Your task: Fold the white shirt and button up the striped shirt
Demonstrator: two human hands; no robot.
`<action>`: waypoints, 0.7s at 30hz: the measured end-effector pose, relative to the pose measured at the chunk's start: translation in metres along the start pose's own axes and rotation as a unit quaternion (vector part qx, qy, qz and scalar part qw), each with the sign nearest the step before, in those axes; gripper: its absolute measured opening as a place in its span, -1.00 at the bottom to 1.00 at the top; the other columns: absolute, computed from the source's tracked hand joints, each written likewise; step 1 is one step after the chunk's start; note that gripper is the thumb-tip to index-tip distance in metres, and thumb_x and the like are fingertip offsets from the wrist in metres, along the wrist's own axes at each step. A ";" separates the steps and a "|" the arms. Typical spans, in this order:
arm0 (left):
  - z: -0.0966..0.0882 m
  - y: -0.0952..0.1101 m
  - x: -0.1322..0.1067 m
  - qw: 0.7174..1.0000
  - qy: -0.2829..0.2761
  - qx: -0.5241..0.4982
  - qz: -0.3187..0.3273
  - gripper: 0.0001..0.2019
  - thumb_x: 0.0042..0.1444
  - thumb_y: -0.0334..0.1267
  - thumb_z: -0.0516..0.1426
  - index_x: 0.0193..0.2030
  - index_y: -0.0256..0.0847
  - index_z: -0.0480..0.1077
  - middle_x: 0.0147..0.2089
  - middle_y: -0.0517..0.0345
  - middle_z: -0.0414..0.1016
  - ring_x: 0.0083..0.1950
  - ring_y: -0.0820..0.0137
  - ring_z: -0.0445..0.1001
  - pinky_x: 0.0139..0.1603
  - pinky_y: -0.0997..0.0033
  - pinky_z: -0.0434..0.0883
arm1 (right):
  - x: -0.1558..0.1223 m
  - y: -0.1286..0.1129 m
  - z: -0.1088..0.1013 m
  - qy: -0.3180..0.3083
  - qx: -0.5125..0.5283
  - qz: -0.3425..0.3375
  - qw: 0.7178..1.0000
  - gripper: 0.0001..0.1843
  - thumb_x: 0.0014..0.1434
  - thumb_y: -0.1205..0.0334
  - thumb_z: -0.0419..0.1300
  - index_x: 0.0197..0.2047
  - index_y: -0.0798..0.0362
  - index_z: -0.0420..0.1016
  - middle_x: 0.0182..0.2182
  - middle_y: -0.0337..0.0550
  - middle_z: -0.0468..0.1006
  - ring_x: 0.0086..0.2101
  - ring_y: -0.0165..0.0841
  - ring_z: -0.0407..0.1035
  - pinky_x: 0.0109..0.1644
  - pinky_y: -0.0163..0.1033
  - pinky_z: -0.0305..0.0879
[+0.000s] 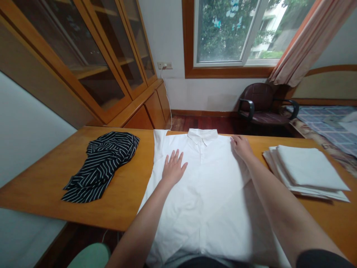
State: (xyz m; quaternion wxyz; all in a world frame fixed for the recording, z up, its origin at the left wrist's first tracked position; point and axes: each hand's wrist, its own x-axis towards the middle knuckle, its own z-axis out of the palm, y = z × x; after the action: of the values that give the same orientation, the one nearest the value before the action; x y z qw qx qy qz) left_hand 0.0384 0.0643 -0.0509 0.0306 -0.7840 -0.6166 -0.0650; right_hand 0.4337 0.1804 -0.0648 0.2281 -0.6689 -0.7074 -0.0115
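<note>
- A glass-doored wooden cabinet (111,52) stood at the left.
- A white cord (166,91) hung from a wall socket (169,66).
- A pink curtain (309,44) hung beside the window (223,33).
- A dark armchair (258,98) stood near a bed (329,121) with plaid bedding.

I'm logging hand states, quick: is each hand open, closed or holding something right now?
Left hand: open, laid flat on the white shirt.
Right hand: at the white shirt's shoulder; whether it grips the fabric cannot be told.

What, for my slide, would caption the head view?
White shirt spread on a table, left hand on it, right hand at one shoulder.
</note>
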 end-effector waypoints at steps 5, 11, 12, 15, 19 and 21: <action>0.000 -0.001 0.000 1.000 0.000 -0.003 -0.002 -0.38 0.36 0.09 -0.21 0.46 -0.12 0.01 0.52 0.09 -0.10 0.53 0.21 -0.20 0.49 -0.01 -0.11 | 0.021 -0.006 0.006 -0.066 -0.005 -0.038 0.997 -0.65 0.29 0.08 0.09 0.02 0.03 0.55 0.09 0.07 0.42 0.12 -0.09 0.27 0.23 -0.02 0.14; 0.000 -0.001 0.000 1.000 -0.007 -0.020 -0.001 -0.37 0.36 0.11 -0.24 0.47 -0.12 0.00 0.52 0.08 -0.12 0.54 0.22 -0.23 0.49 -0.04 -0.13 | 0.044 -0.006 0.007 -0.122 -0.033 -0.048 0.991 -0.83 0.21 0.15 0.23 -0.19 0.02 0.57 0.08 0.03 0.41 0.09 -0.09 0.26 0.19 -0.03 0.14; -0.001 -0.001 0.000 1.000 -0.010 -0.024 0.000 -0.36 0.36 0.12 -0.24 0.47 -0.12 0.00 0.52 0.07 -0.12 0.54 0.22 -0.23 0.49 -0.04 -0.14 | 0.046 -0.005 0.007 -0.132 -0.037 -0.051 0.989 -0.86 0.19 0.17 0.24 -0.23 0.03 0.57 0.06 0.02 0.43 0.06 -0.10 0.28 0.18 -0.04 0.15; -0.004 -0.002 0.001 0.999 -0.027 -0.039 0.001 -0.33 0.34 0.17 -0.23 0.47 -0.14 -0.01 0.53 0.05 -0.14 0.54 0.20 -0.25 0.49 -0.06 -0.15 | 0.053 -0.003 0.006 -0.152 -0.047 -0.050 0.986 -0.88 0.17 0.18 0.27 -0.30 0.04 0.57 0.00 -0.02 0.45 -0.03 -0.14 0.31 0.11 -0.09 0.19; -0.010 -0.006 0.004 0.996 -0.068 -0.062 0.004 -0.29 0.32 0.23 -0.23 0.47 -0.13 -0.02 0.53 0.04 -0.16 0.54 0.16 -0.25 0.47 -0.09 -0.15 | 0.060 -0.001 0.004 -0.162 -0.060 -0.039 0.984 -0.88 0.13 0.17 0.30 -0.33 0.04 0.60 -0.03 -0.04 0.46 -0.08 -0.15 0.32 0.04 -0.15 0.24; -0.013 -0.009 0.005 0.994 -0.087 -0.071 0.008 -0.28 0.31 0.24 -0.25 0.47 -0.13 -0.02 0.53 0.04 -0.18 0.54 0.16 -0.26 0.47 -0.09 -0.15 | 0.063 0.000 0.002 -0.162 -0.063 -0.033 0.984 -0.87 0.12 0.19 0.32 -0.31 0.07 0.61 -0.03 -0.01 0.47 -0.08 -0.15 0.31 0.03 -0.17 0.24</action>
State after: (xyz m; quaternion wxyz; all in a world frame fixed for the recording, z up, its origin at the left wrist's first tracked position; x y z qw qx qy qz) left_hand 0.0302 0.0697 -0.0377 -0.0785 -0.7917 -0.6046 -0.0401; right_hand 0.4330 0.2407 -0.0452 0.0678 -0.6516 -0.7542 0.0449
